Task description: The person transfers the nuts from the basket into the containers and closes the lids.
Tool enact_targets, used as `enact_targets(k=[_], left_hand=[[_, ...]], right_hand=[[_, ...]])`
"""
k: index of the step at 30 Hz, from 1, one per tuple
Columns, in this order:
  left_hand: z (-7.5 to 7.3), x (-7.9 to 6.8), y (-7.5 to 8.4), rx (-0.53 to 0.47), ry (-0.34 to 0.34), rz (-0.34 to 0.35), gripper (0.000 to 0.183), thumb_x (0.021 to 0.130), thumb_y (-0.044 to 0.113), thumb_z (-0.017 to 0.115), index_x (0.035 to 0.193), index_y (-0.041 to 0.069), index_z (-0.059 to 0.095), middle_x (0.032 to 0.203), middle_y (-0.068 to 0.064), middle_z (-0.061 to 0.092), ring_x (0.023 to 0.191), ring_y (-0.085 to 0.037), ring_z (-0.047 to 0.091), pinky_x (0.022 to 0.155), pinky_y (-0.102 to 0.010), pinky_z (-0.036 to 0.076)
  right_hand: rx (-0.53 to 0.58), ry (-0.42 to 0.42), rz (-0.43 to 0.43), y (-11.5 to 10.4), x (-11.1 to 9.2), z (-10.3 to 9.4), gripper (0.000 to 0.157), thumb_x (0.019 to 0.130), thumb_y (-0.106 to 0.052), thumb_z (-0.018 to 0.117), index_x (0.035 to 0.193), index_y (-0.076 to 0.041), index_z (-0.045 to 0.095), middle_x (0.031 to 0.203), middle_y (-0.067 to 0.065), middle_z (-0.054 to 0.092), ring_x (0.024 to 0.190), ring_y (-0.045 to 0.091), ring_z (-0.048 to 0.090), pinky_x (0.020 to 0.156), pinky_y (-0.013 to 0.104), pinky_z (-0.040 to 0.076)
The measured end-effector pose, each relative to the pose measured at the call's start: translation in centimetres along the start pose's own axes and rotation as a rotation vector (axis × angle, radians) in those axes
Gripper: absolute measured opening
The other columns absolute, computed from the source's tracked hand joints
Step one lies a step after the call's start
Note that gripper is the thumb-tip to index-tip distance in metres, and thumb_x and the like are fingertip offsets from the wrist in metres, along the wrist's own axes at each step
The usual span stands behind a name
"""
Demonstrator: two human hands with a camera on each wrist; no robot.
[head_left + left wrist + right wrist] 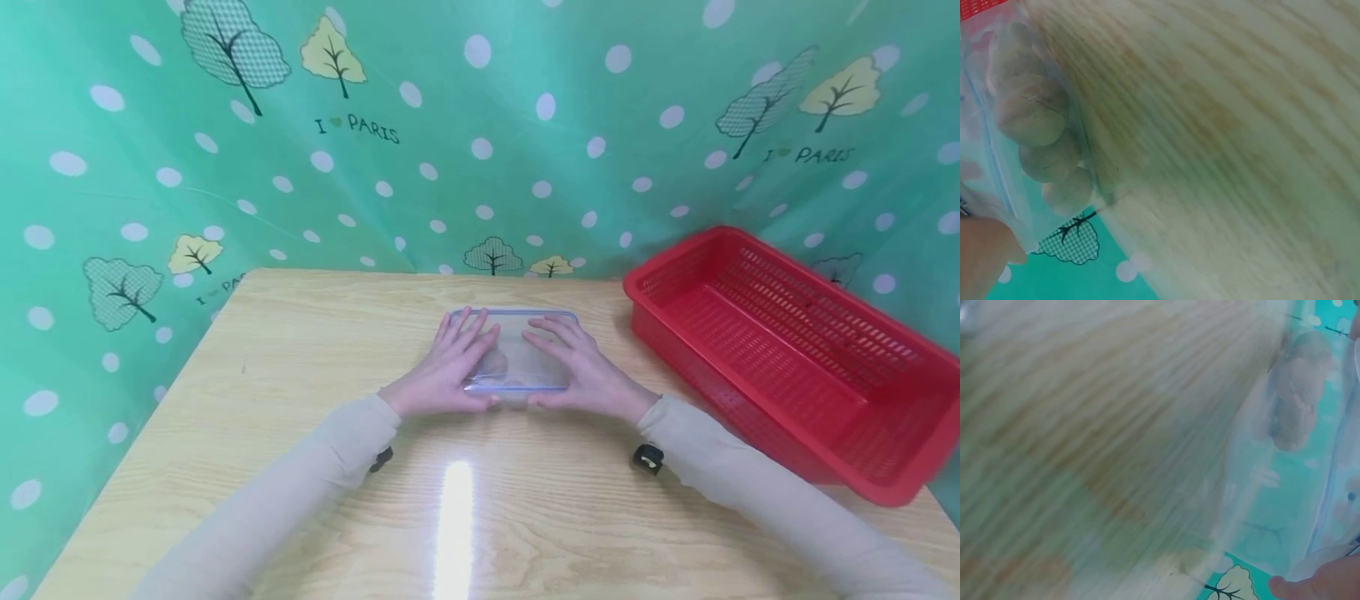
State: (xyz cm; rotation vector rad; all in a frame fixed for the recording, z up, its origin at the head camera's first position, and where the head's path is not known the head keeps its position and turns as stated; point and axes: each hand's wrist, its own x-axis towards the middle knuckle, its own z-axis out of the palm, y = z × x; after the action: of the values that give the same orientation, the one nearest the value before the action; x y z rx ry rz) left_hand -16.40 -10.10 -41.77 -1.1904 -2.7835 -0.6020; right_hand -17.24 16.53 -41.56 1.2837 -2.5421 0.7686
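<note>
A see-through plastic container (517, 354) with a blue-edged lid sits near the back middle of the table. Several round, brownish things (1032, 111) show through its wall, grouped toward the left end in the head view. My left hand (452, 367) holds the left end, fingers spread over the lid up to the far rim and thumb at the near edge. Across from it, my right hand (588, 371) grips the right end, its fingers bent on the lid and its thumb (1319, 586) at the near side.
A red slotted plastic basket (750, 417) stands on the right of the wooden table (315, 517), beyond my right forearm. A green dotted cloth (480, 100) with printed trees hangs behind the table. A bright light reflection lies on the tabletop in front.
</note>
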Motion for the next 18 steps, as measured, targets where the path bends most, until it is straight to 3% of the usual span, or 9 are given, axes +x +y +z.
enact_targets(k=[7, 18], left_hand=[[0.24, -0.45, -0.26, -0.014, 0.024, -0.026, 0.098, 0.079, 0.055, 0.067, 0.151, 0.0, 0.027, 0.158, -0.018, 0.007, 0.144, -0.036, -0.004, 0.114, -0.055, -0.004], [-0.29, -0.61, -0.75, 0.033, 0.0, -0.035, 0.094, 0.084, 0.059, 0.061, 0.152, 0.005, 0.026, 0.159, -0.016, 0.008, 0.144, -0.038, -0.001, 0.114, -0.055, 0.0]], right_hand=[[0.023, -0.004, 0.016, -0.02, 0.06, 0.4, 0.086, 0.072, -0.046, 0.083, 0.139, -0.004, 0.05, 0.145, 0.016, 0.04, 0.135, 0.036, 0.028, 0.106, 0.062, 0.027], [-0.06, -0.095, 0.045, 0.56, 0.43, -0.1, 0.083, 0.078, -0.052, 0.074, 0.144, -0.011, 0.045, 0.15, 0.013, 0.035, 0.139, 0.032, 0.025, 0.109, 0.068, 0.004]])
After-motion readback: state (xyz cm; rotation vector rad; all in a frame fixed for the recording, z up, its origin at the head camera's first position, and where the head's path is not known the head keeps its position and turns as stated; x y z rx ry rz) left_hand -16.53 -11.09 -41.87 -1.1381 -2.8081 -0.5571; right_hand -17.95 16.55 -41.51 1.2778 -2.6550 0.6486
